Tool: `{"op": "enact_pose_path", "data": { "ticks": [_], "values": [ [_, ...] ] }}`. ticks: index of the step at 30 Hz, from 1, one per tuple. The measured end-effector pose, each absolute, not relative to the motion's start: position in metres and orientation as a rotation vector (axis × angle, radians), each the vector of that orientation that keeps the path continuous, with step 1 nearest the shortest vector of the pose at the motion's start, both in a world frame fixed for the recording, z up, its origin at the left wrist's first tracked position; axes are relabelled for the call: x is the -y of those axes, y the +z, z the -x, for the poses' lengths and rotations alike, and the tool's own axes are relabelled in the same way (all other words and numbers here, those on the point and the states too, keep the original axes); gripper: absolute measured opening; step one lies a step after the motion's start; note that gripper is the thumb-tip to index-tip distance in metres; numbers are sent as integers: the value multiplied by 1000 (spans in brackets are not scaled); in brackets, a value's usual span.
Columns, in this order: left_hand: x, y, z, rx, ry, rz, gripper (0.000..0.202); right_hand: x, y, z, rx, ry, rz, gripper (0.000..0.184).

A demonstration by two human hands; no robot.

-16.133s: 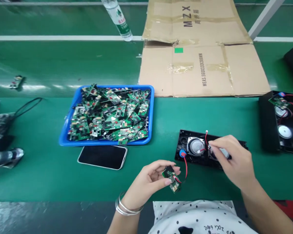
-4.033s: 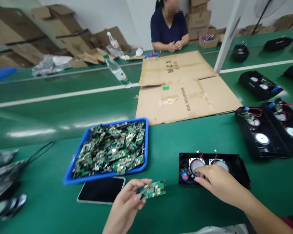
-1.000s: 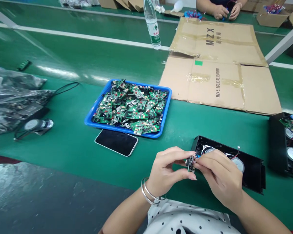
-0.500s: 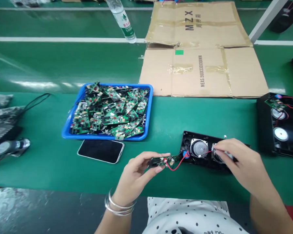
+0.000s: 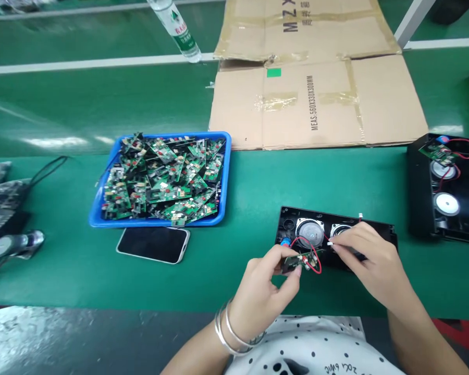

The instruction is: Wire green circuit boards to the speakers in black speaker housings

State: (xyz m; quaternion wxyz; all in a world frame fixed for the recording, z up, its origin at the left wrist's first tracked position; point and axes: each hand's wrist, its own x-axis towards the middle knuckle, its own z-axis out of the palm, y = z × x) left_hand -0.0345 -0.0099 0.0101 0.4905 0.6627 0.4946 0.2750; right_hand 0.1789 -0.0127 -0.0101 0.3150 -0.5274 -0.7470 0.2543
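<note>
My left hand (image 5: 263,289) pinches a small green circuit board (image 5: 299,259) at the front left edge of a black speaker housing (image 5: 381,229). A thin red wire (image 5: 316,260) loops from the board toward the housing. Two round speaker drivers sit in the housing, the left driver (image 5: 309,232) in plain sight. My right hand (image 5: 369,258) covers part of the right driver and pinches a small white connector (image 5: 330,242) on a wire end, just right of the board.
A blue tray (image 5: 223,177) heaped with green circuit boards stands at left, a dark phone (image 5: 153,245) in front of it. Flattened cardboard (image 5: 316,94) and a water bottle (image 5: 175,28) lie behind. Another black speaker housing (image 5: 418,187) sits at right.
My left hand has carried the board rightward, up against the housing's front edge. My right hand has shifted slightly left, its pinched connector now close to the board.
</note>
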Motion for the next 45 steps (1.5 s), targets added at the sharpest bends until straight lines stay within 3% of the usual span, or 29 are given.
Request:
{"op": "enact_pose_path", "data": {
  "ticks": [6, 16, 25, 45],
  "values": [
    [2, 10, 15, -1333, 649, -1730, 23, 24, -22, -173, 2032, 606, 1342, 10],
    [-3, 7, 4, -1287, 622, -1833, 23, 22, -28, -169, 2123, 430, 1356, 24],
    [-16, 9, 18, -955, 566, -2103, 26, 19, -24, -176, 1948, 749, 1395, 14],
    [-17, 6, 23, -984, 607, -1656, 20, 13, -14, -168, 2147, 460, 1397, 14]
  ]
}}
